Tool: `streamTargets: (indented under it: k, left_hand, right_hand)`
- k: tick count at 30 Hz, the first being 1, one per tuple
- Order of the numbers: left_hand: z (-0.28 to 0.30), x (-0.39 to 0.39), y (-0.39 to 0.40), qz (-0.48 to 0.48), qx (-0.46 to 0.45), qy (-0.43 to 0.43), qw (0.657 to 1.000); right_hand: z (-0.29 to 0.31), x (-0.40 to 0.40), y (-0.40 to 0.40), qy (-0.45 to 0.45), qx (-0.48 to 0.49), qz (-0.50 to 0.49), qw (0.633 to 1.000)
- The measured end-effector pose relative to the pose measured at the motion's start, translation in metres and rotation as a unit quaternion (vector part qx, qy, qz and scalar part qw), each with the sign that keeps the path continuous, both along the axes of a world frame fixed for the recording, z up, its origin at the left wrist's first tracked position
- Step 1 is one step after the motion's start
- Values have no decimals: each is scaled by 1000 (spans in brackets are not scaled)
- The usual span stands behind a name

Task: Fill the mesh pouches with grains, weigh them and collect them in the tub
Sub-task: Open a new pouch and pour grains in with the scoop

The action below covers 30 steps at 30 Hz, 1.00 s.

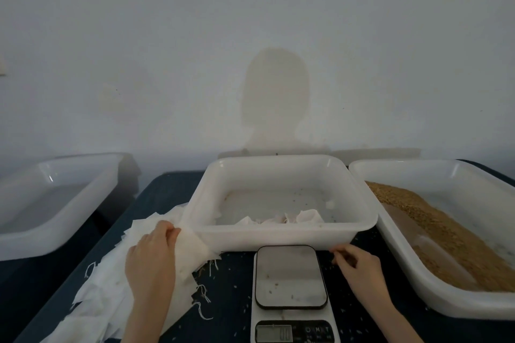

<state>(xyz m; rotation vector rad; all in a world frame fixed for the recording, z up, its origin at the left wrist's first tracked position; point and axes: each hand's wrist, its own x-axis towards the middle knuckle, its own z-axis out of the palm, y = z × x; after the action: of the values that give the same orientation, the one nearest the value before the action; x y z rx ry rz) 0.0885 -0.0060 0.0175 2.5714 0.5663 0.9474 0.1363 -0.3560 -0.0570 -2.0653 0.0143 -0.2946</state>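
Here the left hand rests on the heap of empty mesh pouches beside the centre tub, its fingers curled over one pouch's edge and pinching it, apparently to peel a single one from the stack. The right hand hovers by the tub's near right corner with fingers loosely bent; whether it holds anything I cannot tell. The scale sits directly in front, between both hands, so a filled pouch can go from platform to tub in one short lift. A few filled pouches already lie in that tub. The grains fill the right tub, within reach of the right hand for scooping. Another tub stands at the left, its contents unclear. Stray grains dot the dark table
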Motion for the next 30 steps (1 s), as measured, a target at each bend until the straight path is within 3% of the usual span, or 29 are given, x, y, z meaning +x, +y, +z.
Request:
streamTargets:
  k: [4, 9, 15, 20, 25, 30]
  left_hand:
    - [2, -1, 2, 22, -102, -49, 993]
    - [7, 0, -3, 53, -146, -118, 981]
    - [-7, 4, 3, 65, -188, 2, 980]
    - [-6, 4, 17, -36, -181, 103, 977]
    - [7, 3, 22, 31, -102, 34, 994]
    - [14, -1, 18, 11, -182, -138, 973]
  right_hand:
    - [2, -2, 0, -5, -3, 5, 1000]
    - [3, -3, 0, 0, 0, 4, 1000]
    - [3, -3, 0, 5, 6, 10, 1000]
    - [3, -2, 0, 20, 7, 12, 1000]
    - [3, -3, 0, 23, 0, 16, 1000]
    - [3, -3, -1, 17, 9, 20, 1000]
